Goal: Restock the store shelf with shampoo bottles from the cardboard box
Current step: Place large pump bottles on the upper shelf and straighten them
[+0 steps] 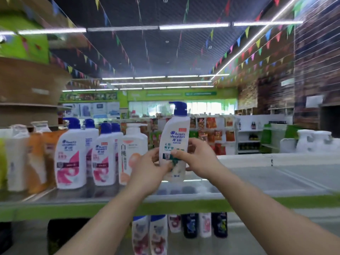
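Observation:
A white shampoo bottle (174, 137) with a blue pump cap and a green label stands upright just above the metal store shelf (257, 183), tilted slightly. My left hand (149, 173) grips its lower left side. My right hand (198, 157) holds its right side, thumb across the label. To its left on the shelf stand white bottles with pink labels (70, 155) and blue caps, and a white peach-labelled pump bottle (133, 150). The cardboard box is out of view.
Orange and pale bottles (35, 159) crowd the shelf's far left. The shelf has a green front edge (184, 207). Several bottles (180, 227) stand on the shelf below. Large white jugs (314, 142) stand at the far right. Snack racks fill the background.

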`<move>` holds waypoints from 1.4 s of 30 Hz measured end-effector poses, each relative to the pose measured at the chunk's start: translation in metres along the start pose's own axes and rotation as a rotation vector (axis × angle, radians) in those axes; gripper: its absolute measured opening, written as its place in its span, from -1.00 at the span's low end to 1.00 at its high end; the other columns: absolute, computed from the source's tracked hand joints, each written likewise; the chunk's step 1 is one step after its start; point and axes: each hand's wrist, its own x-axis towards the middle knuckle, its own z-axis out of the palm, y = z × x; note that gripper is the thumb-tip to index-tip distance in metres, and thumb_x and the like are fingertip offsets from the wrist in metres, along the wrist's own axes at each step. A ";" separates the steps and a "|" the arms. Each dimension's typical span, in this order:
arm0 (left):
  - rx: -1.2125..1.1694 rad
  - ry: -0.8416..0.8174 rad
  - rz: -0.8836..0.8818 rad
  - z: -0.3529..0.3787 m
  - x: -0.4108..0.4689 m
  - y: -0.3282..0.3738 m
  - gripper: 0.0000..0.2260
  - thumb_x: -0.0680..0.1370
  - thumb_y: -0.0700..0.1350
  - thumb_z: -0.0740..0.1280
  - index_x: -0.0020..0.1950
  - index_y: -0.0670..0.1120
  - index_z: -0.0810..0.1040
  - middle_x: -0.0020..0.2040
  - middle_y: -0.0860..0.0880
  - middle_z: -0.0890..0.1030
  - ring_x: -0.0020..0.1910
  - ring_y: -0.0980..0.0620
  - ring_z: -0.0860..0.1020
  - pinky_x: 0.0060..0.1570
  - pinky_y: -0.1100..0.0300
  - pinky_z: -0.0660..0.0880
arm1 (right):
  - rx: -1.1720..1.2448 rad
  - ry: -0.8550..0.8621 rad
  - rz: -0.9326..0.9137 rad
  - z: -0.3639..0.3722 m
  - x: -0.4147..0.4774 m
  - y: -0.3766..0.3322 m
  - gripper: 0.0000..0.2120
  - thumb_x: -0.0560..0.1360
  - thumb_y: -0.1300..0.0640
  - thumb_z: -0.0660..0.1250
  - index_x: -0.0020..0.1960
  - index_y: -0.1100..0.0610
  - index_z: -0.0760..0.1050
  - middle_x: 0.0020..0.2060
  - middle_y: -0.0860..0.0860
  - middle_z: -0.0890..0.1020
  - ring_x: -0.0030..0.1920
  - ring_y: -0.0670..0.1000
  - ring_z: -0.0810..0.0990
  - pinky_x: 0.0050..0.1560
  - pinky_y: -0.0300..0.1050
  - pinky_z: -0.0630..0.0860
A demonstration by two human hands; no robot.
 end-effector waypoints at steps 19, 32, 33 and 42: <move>0.105 -0.015 -0.256 0.026 0.088 -0.081 -0.56 0.45 -0.19 0.37 0.31 -0.01 0.41 0.13 -0.05 0.59 0.01 -0.06 0.56 -0.20 0.17 0.43 | -0.077 -0.052 0.206 0.088 0.116 0.078 -0.65 0.48 0.02 0.48 0.22 0.06 0.55 0.12 0.00 0.68 0.07 0.02 0.66 0.04 0.04 0.63; 0.116 -0.006 -0.220 0.034 0.083 -0.071 -0.71 0.54 -0.25 0.27 0.17 0.04 0.33 0.04 -0.04 0.52 -0.06 -0.02 0.48 -0.26 0.21 0.36 | -0.114 -0.099 0.229 0.089 0.122 0.077 -0.64 0.54 0.02 0.41 0.30 0.07 0.51 0.21 0.03 0.64 0.18 0.06 0.62 0.07 -0.05 0.54; 0.121 -0.007 -0.230 0.034 0.083 -0.070 -0.71 0.54 -0.25 0.28 0.17 0.04 0.33 0.06 -0.05 0.52 -0.04 -0.03 0.49 -0.20 0.19 0.37 | -0.135 -0.102 0.234 0.088 0.121 0.077 -0.64 0.54 0.00 0.41 0.29 0.07 0.51 0.21 0.03 0.64 0.17 0.06 0.62 0.08 -0.05 0.54; 0.164 -0.062 -0.254 0.032 0.067 -0.069 -0.54 0.46 -0.12 0.37 0.35 0.03 0.42 0.22 0.00 0.59 0.12 -0.04 0.56 0.20 -0.05 0.51 | -0.341 -0.089 0.193 0.052 0.056 0.054 -0.58 0.55 -0.05 0.37 0.36 0.01 0.43 0.08 -0.08 0.60 -0.16 -0.17 0.52 -0.30 -0.25 0.42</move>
